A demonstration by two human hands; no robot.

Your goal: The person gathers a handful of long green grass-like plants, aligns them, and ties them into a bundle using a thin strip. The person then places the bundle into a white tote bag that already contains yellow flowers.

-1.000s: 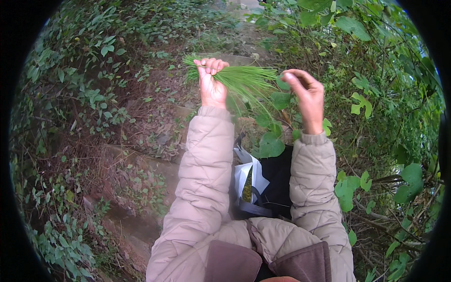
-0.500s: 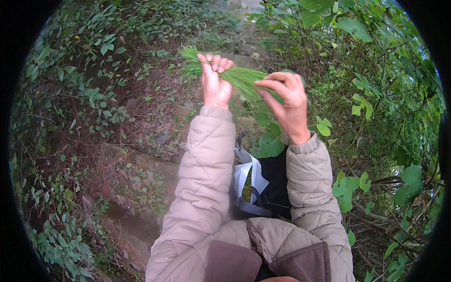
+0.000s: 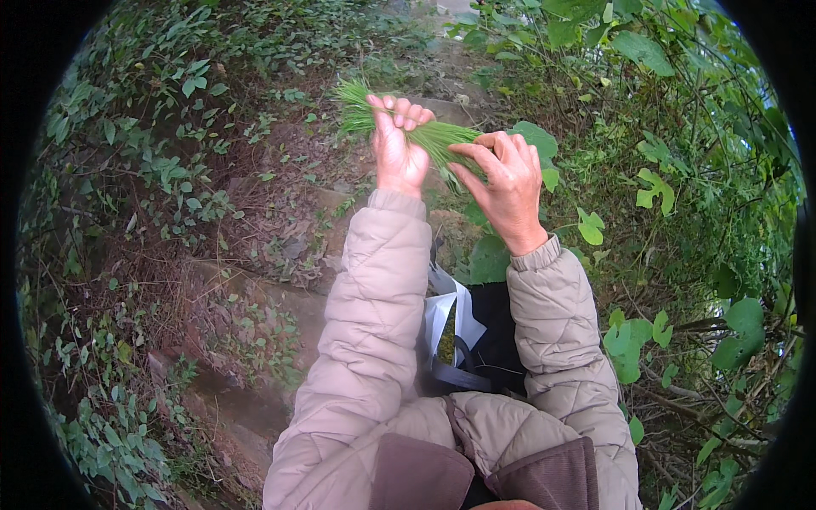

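Observation:
My left hand (image 3: 401, 144) is closed round a bunch of thin green grass-like blades (image 3: 444, 138), palm side up, with the fingers curled over it. The blades fan out past the fist on its left side. On the right, the longer part of the bunch slants slightly down toward my right hand (image 3: 507, 183). Its thumb and fingers are bent and pinch at that end of the blades. Part of the bunch is hidden behind both hands.
Below my forearms hangs a white bag (image 3: 450, 319) with dark handles. Broad-leaved vines (image 3: 654, 191) crowd the right side. Leafy shrubs (image 3: 161, 161) grow on the left. Stone steps (image 3: 255, 293) with dry leaves run between them.
My right hand has moved a little left along the blades, closer to my left hand. The left hand has shifted slightly right and keeps its grip on the bunch.

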